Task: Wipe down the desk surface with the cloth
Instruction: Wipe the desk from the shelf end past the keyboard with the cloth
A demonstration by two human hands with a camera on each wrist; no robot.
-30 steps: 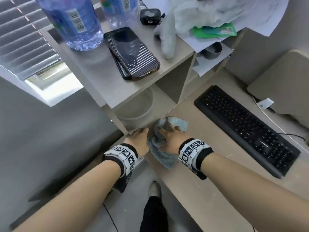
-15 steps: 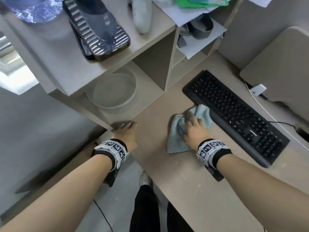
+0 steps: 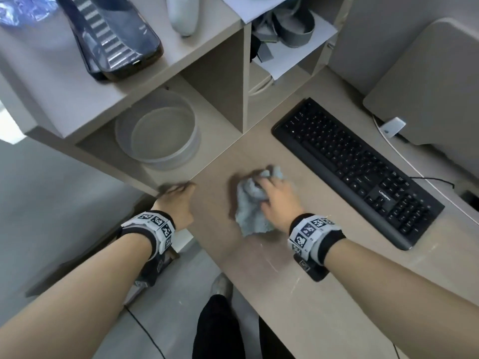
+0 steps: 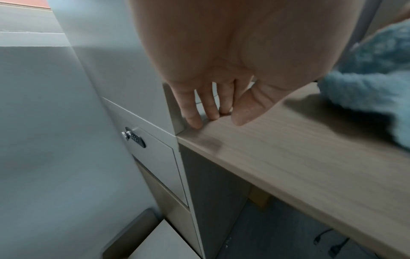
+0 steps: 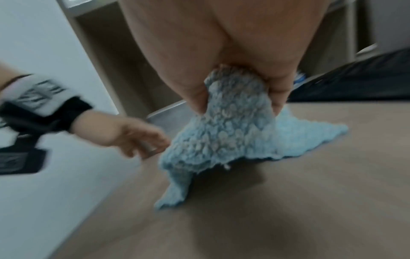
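Head view: one cloth (image 3: 252, 203), one keyboard (image 3: 355, 167).

A black keyboard (image 3: 355, 167) lies beside a shelf unit (image 3: 220, 99). A clear round container (image 3: 158, 133) sits in its lower compartment; a dark phone (image 3: 114, 35) rests on top. A locked drawer (image 4: 153, 150) shows below.

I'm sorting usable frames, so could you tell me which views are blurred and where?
Head view: mostly sharp, smear at the left hand and cloth. Left wrist view: desk edge streaked, fingers clear. Right wrist view: the blurriest, with the keyboard smeared.
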